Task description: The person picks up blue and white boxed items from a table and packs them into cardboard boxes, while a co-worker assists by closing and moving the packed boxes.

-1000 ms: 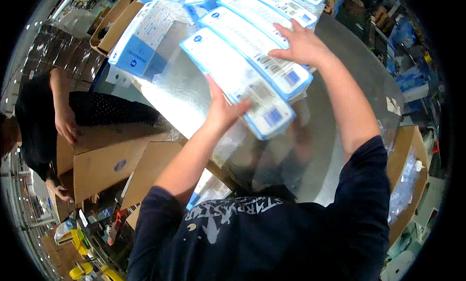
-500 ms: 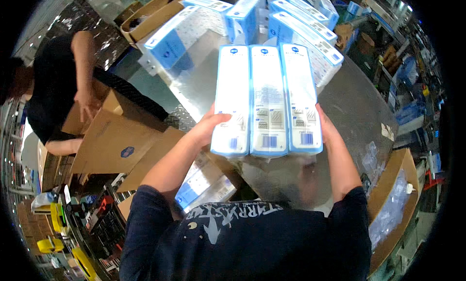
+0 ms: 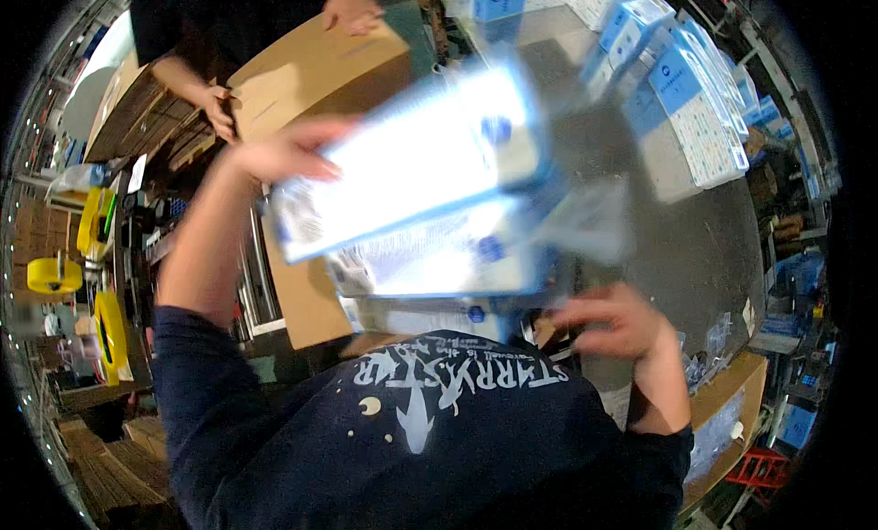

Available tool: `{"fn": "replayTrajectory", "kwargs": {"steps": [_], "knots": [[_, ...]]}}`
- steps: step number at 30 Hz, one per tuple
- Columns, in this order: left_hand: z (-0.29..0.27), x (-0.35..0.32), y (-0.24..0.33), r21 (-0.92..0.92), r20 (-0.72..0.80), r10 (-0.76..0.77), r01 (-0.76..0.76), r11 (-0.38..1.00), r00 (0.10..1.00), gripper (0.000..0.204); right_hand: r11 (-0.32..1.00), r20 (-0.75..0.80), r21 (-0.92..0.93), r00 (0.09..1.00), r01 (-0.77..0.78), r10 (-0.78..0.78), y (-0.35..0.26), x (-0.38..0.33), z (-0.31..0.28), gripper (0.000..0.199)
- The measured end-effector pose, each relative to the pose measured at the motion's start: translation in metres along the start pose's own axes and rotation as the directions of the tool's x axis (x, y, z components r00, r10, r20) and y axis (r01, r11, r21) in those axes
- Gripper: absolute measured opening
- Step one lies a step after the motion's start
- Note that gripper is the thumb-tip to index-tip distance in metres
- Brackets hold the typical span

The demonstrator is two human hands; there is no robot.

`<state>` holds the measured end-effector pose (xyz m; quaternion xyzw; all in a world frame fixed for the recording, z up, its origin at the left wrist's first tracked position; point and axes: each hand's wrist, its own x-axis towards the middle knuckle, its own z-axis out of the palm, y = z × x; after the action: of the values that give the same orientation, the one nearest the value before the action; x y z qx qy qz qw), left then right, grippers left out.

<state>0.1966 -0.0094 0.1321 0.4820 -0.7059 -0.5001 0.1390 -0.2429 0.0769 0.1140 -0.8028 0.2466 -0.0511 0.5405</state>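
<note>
my left hand [image 3: 279, 155] grips the left end of a stack of flat blue-and-white boxes [image 3: 412, 192], glossy and motion-blurred, held tilted above the near edge of the dull grey metal counter [image 3: 695, 237]. my right hand [image 3: 617, 324] sits under the stack's right end, fingers curled; whether it grips i cannot tell. more upright blue-and-white boxes [image 3: 686, 100] crowd the counter's far right corner. a brown cardboard carton [image 3: 311, 68] stands at the left edge.

A grey metal tabletop [image 3: 704, 246] carries stacks of blue-and-white boxes [image 3: 681, 100] along its far side, right of a cardboard box [image 3: 320, 68].
</note>
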Motion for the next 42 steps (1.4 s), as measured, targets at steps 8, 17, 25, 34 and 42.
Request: {"fn": "replayTrajectory", "kwargs": {"steps": [8, 17, 25, 34, 42], "knots": [[0.171, -0.003, -0.125, 0.669, 0.008, -0.059, 0.038, 0.743, 0.998, 0.055, 0.706, -0.094, 0.061, 0.700, -0.706, 0.708, 0.079, 0.091, 0.046, 0.057], [0.120, -0.163, -0.205, -0.577, -0.478, -0.534, 0.209, 0.790, 0.697, 0.018, 0.868, -0.250, 0.231, 0.836, -0.439, 0.489, 0.160, 0.065, 0.101, 0.088], [0.133, -0.174, -0.122, 0.492, -0.047, -0.225, 0.219, 0.843, 0.973, 0.041, 0.624, -0.331, 0.671, 0.591, -0.401, 0.736, 0.190, 0.110, 0.127, 0.063], [0.132, -0.191, -0.118, 0.153, 0.382, -0.322, 0.284, 0.946, 0.866, 0.086, 0.741, 0.188, -0.497, 0.890, 0.451, -0.415, 0.099, 0.214, 0.125, 0.043], [0.134, -0.125, -0.158, 0.509, -0.548, -0.368, 0.649, 0.566, 0.751, 0.108, 0.734, -0.487, -0.677, 0.715, 0.054, -0.501, 0.026, 0.282, 0.010, 0.035]]}}
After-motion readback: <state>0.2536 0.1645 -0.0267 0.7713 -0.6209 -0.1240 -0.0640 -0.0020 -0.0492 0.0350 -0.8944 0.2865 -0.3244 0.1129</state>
